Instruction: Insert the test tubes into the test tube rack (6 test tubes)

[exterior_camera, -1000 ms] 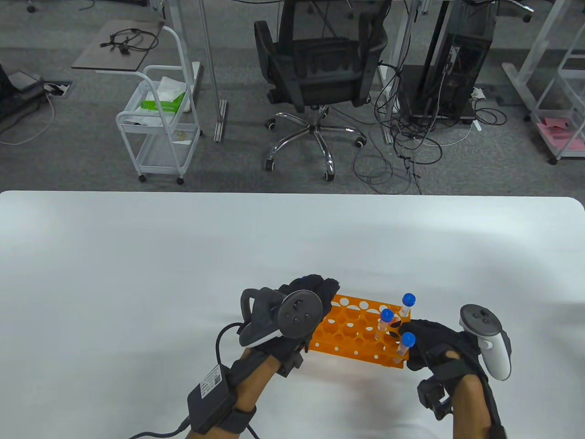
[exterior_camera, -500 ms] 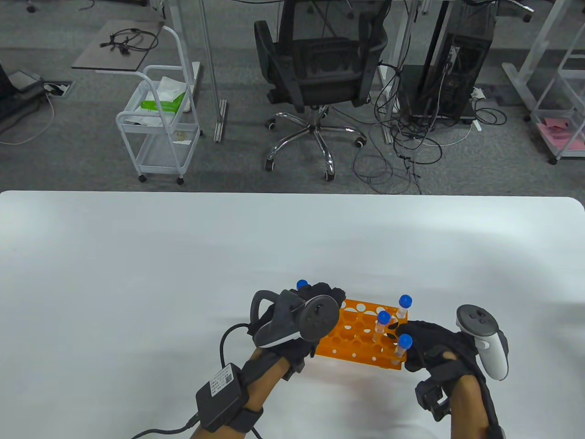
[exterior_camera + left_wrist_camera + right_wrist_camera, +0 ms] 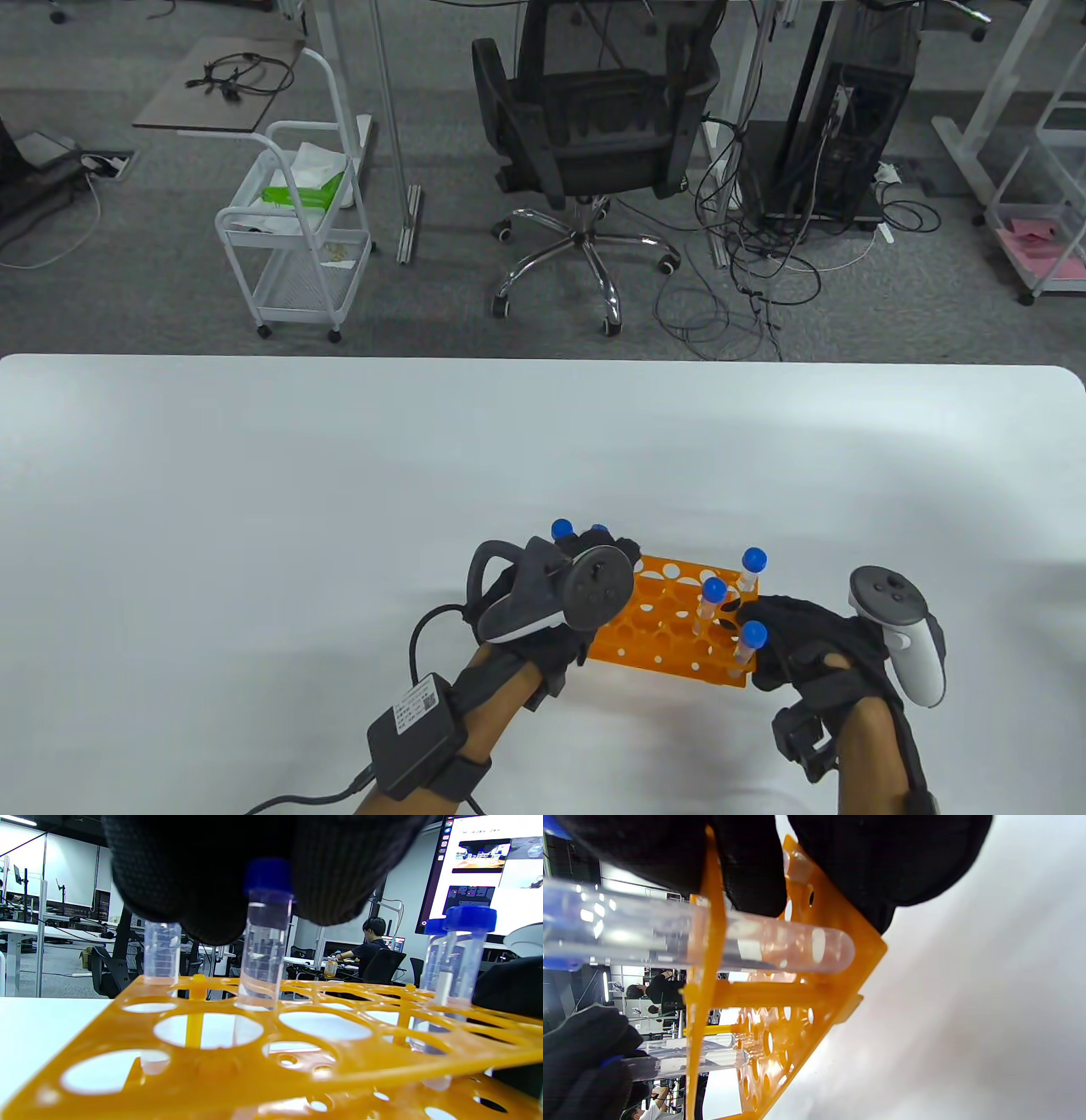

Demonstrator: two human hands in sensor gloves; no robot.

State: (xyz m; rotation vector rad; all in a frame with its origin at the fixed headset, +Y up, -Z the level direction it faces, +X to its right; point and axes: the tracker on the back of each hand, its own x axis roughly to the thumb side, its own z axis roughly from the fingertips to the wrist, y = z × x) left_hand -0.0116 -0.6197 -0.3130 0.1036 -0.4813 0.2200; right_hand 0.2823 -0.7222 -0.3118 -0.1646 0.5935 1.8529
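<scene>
No text reads clearly; the wrist pack's label (image 3: 411, 706) is too small.

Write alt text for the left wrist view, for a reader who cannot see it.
Gloved fingers of the left hand hang from the top edge over two clear test tubes standing in holes of an orange rack: a blue-capped tube touched at its cap, and a tube whose top the fingers hide. Two more blue-capped tubes stand at right; a blurred office lies behind.

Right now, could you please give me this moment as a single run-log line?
left hand: lowering capped tubes into rack's left end | right hand: steadying orange rack at right end | three tubes seated right | task: unfinished
</scene>
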